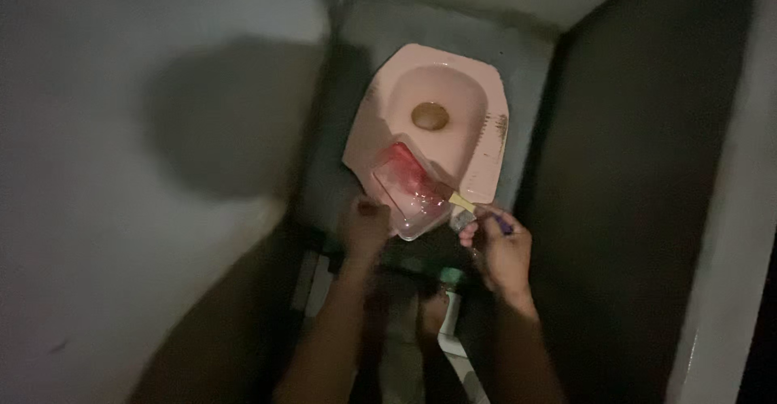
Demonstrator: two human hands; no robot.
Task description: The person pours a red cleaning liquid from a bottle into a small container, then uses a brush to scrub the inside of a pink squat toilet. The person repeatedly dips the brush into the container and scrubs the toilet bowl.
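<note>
Though blurred, clear container [413, 197] in left hand [364, 227].

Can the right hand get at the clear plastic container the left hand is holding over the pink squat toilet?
Probably yes. The right hand sits just beside the clear plastic container with nothing between them, though it already grips a small, blurred item, so its fingers aren't free.

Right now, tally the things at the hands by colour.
Pink: 1, squat toilet pan
Clear: 1, plastic container, at the left hand
Yellowish: 1, thin stick-like item, at the right hand
Total: 3
</note>
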